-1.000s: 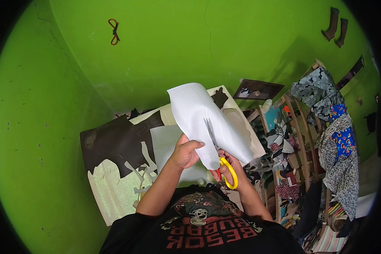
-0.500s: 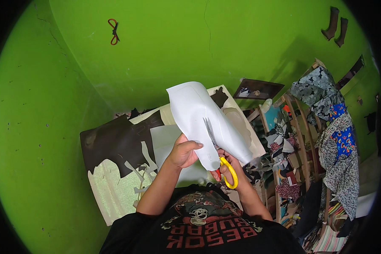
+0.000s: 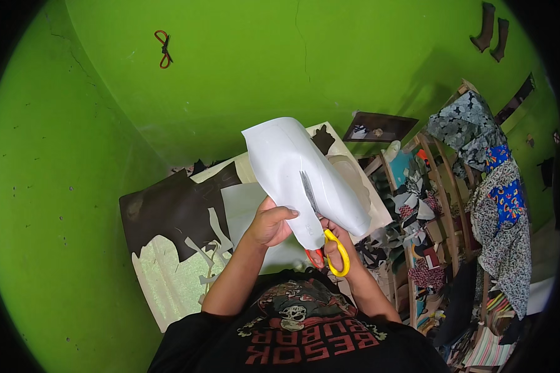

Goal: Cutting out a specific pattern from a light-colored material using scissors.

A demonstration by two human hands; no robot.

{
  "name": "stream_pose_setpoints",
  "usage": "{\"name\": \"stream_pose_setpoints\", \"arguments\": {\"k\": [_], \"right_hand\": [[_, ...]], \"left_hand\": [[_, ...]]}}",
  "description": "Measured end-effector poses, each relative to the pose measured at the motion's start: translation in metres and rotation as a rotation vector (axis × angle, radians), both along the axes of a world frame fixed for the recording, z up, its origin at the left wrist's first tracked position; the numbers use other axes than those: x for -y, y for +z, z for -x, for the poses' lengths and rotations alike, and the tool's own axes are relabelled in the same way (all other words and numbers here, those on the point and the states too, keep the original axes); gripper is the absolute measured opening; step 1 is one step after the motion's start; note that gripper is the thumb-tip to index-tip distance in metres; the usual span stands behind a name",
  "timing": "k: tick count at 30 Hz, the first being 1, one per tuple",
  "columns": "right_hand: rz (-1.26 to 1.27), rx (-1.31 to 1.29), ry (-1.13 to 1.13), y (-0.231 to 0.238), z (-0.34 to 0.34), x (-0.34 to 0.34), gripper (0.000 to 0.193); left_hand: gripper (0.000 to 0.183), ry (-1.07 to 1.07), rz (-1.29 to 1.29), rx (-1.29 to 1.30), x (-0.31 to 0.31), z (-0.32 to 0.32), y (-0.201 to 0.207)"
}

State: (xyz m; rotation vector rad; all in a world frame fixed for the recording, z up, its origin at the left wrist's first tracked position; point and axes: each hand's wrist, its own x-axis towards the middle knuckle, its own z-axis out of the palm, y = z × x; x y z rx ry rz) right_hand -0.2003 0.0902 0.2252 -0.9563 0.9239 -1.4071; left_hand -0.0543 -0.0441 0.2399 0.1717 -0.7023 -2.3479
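Observation:
A large curled white sheet [image 3: 280, 149] hangs in front of me above the table. My left hand [image 3: 272, 224] grips its left edge, with the thumb on top and the fingers underneath. In my right hand [image 3: 341, 248] is a pair of scissors [image 3: 333, 253] with one yellow and one red handle loop. My fingers pass through the loops. The blades lie along a cut in the sheet, pointing away from me, and look nearly closed. Part of my right hand is hidden behind the sheet.
On the pale table [image 3: 152, 283] lie a dark brown sheet [image 3: 162, 211], narrow offcuts [image 3: 219, 230] and a grey-white sheet [image 3: 239, 199]. To the right stands a wooden rack [image 3: 445, 205] crammed with scraps, with patterned cloth [image 3: 504, 242] draped over it. Green walls [image 3: 230, 62] rise behind.
The scissor handles have spread slightly apart, and the red loop shows more below the sheet. Both hands stay in nearly the same place; the view has shifted slightly.

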Motion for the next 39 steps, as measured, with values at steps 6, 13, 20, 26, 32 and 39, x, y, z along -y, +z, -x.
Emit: {"name": "stream_pose_setpoints", "arguments": {"k": [6,13,20,26,32,39], "right_hand": [[0.024,0.013,0.024,-0.004,0.004,-0.001,0.05],[-0.113,0.07,-0.004,0.007,0.004,-0.002,0.054],[-0.131,0.109,0.006,0.005,0.007,-0.003,0.052],[-0.192,0.099,-0.002,-0.001,0.01,-0.005,0.052],[-0.099,0.119,0.037,-0.002,0.008,-0.008,0.04],[-0.167,0.031,-0.073,0.0,0.011,-0.002,0.043]], "left_hand": [[0.071,-0.011,-0.004,0.014,0.0,0.0,0.0],[0.071,-0.032,-0.006,0.017,-0.002,0.0,0.005],[0.071,-0.043,-0.005,0.025,-0.002,0.001,0.005],[0.07,-0.043,0.02,0.058,-0.001,0.0,0.006],[0.069,-0.095,0.001,0.09,-0.003,-0.002,0.014],[0.069,-0.144,0.01,0.061,0.0,0.007,0.005]]}}
